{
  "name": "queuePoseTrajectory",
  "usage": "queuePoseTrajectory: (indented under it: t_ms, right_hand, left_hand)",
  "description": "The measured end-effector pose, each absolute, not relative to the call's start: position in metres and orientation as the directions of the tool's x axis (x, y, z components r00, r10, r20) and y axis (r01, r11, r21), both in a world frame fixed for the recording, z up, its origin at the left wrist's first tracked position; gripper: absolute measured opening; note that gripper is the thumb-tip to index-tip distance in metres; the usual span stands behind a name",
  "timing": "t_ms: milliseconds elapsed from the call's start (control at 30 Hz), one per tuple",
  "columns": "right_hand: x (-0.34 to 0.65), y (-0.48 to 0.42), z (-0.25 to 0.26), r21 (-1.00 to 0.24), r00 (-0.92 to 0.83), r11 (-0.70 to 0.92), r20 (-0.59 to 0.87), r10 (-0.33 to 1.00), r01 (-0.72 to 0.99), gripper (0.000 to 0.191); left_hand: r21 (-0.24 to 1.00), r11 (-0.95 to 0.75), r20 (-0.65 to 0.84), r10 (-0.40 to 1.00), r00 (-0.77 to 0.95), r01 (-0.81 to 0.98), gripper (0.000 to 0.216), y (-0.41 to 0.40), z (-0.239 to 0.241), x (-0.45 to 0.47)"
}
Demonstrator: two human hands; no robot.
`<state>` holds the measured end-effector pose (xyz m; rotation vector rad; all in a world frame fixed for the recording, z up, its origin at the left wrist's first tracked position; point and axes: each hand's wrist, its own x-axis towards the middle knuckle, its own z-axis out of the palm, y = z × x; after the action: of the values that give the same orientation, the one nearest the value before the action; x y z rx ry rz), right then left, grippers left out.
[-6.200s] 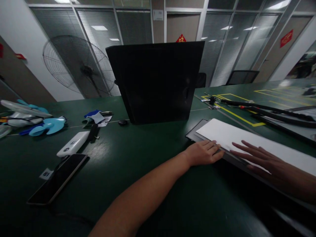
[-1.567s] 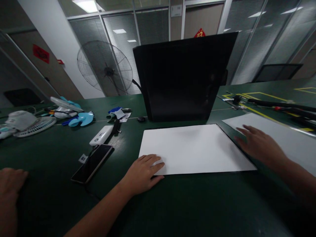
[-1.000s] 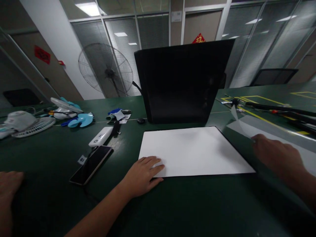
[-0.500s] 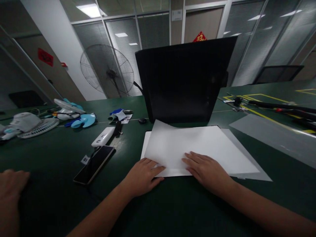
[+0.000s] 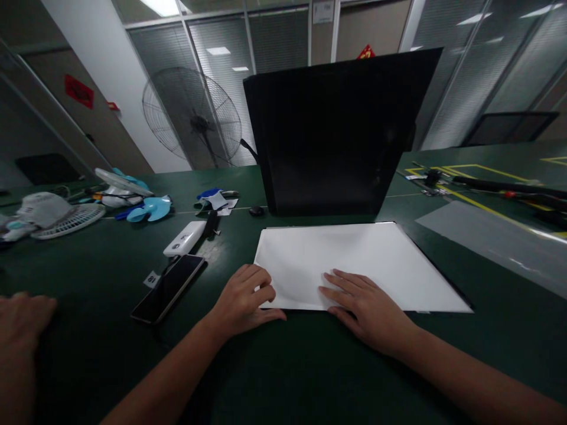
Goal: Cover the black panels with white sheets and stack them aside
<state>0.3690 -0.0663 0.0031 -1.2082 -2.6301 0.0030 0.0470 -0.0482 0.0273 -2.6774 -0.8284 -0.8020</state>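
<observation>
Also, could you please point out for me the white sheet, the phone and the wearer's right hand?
White sheet [image 5: 349,251]: head view, on its bare upper face, near the middle.
Phone [image 5: 169,289]: head view, on its dark screen.
Right hand [image 5: 367,310]: head view, on its back.

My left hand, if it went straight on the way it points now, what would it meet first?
Straight ahead, your left hand would pass over the flat white sheet and probably meet the upright black panel first, though one view leaves the depth unclear.
</observation>
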Motion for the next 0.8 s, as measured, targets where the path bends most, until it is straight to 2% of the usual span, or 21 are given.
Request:
queuePoseTrajectory:
  t_ms: [100,167,267,333,400,467,567,667,800]
  right_hand:
    - [0.368,-0.066,0.003,-0.114,-0.629,0.656,0.205,0.75,0.746,0.044]
    - [0.367,-0.067,0.003,-0.117,-0.632,0.659,0.204,0.748,0.743,0.044]
    - [0.369,-0.065,0.006,-0.105,-0.631,0.665,0.234,0.74,0.74,0.045]
    - [0.382,-0.057,0.009,-0.093,-0.559,0.608,0.302,0.772,0.788,0.048]
    - [0.407,-0.042,0.01,-0.085,-0.393,0.454,0.377,0.838,0.887,0.052]
    - [0.442,-0.024,0.006,-0.078,-0.175,0.224,0.399,0.9,0.972,0.062]
    - [0.496,0.001,-0.008,-0.079,0.065,-0.043,0.301,0.952,0.996,0.077]
    - [0.527,0.015,-0.024,-0.108,0.08,-0.061,0.181,0.98,0.992,0.075]
    - [0.529,0.02,-0.037,-0.11,0.055,-0.037,0.163,0.985,0.993,0.074]
  left_hand:
    - [-0.093,-0.781,0.612,0.445,0.654,0.618,0.04,-0.051,0.029,0.046]
    - [-0.04,-0.752,0.619,0.499,0.607,0.658,0.054,-0.052,0.027,0.045]
    - [0.184,-0.616,0.543,0.713,0.443,0.766,0.076,-0.049,0.019,0.043]
    - [0.346,-0.414,0.42,0.871,0.256,0.842,0.072,-0.044,0.011,0.042]
    - [0.421,-0.227,0.269,0.956,0.118,0.878,0.072,-0.039,0.003,0.041]
    - [0.424,-0.157,0.184,0.979,0.085,0.892,0.074,-0.034,-0.004,0.039]
    - [0.405,-0.213,0.199,0.97,0.141,0.889,0.073,-0.031,-0.011,0.037]
    - [0.386,-0.264,0.18,0.961,0.209,0.884,0.075,-0.031,-0.012,0.037]
    - [0.354,-0.235,0.058,0.972,0.229,0.906,0.083,-0.032,-0.008,0.04]
